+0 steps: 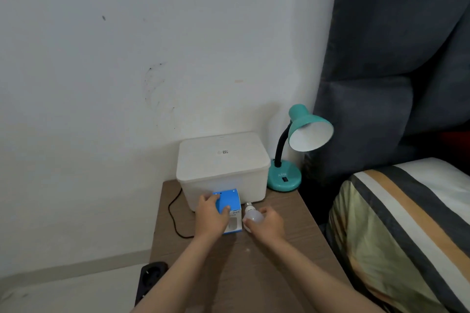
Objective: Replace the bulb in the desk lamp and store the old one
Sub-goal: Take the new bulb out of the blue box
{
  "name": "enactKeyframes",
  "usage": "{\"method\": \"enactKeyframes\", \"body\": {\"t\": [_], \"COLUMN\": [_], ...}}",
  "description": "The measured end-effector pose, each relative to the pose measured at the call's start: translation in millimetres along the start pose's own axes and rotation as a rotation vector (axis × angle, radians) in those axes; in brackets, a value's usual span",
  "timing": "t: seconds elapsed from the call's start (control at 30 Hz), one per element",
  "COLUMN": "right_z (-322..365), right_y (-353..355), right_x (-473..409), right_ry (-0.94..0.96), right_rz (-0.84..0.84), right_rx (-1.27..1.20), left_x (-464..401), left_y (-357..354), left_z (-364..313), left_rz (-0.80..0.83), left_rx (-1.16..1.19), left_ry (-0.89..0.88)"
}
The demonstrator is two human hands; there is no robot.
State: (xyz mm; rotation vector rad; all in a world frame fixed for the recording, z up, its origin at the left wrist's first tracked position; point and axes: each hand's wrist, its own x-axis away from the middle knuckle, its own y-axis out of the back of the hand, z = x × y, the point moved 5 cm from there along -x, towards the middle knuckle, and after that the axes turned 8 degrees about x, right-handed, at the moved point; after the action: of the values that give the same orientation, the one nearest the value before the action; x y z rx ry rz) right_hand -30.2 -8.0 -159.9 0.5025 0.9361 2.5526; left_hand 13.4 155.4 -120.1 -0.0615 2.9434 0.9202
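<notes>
A teal desk lamp (300,134) stands at the back right of the wooden bedside table (254,269); its shade faces right and I see no bulb inside it. My left hand (212,216) grips a blue and white bulb box (230,204) that stands on the table in front of the white bin. My right hand (269,222) holds a white bulb (251,215) just right of the box, its screw base pointing away from me.
A white lidded storage bin (223,162) sits at the back of the table against the wall. The lamp's black cord (174,218) runs off the left edge toward a black power strip (150,278) on the floor. A bed with a striped cover (407,223) borders the right side.
</notes>
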Motion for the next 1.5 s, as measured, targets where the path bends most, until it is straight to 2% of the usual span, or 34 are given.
{"method": "enactKeyframes", "body": {"t": [0.33, 0.43, 0.53, 0.63, 0.73, 1.07, 1.33, 1.5], "right_z": [-4.0, 3.9, 21.8, 37.3, 44.4, 45.6, 44.7, 41.1], "right_y": [-11.0, -0.9, 9.9, 9.1, -0.3, -10.6, -5.8, -9.8], "right_x": [-2.7, 1.7, 9.4, 11.6, 9.6, 12.6, 12.0, 11.2], "right_ry": [0.014, 0.153, 0.349, 0.398, 0.362, 0.290, 0.380, 0.404], "right_rz": [0.031, -0.074, -0.137, -0.063, 0.033, 0.159, 0.146, 0.225], "right_rx": [0.110, 0.123, -0.017, -0.064, -0.071, -0.218, -0.225, -0.211], "left_x": [1.9, 4.5, 9.3, 16.0, 19.5, 24.8, 29.5, 28.2], "left_y": [0.8, 1.6, 4.4, 6.4, 5.9, 16.7, 16.2, 13.1], "left_z": [3.9, 4.2, 4.4, 7.4, 11.7, 18.3, 22.7, 30.9], "left_rz": [-0.037, -0.036, -0.055, -0.061, -0.052, -0.049, 0.083, 0.205], "left_rx": [0.069, 0.073, 0.092, 0.124, 0.134, 0.247, 0.291, 0.317], "left_ry": [-0.032, -0.036, -0.067, -0.066, -0.061, -0.022, -0.076, -0.052]}}
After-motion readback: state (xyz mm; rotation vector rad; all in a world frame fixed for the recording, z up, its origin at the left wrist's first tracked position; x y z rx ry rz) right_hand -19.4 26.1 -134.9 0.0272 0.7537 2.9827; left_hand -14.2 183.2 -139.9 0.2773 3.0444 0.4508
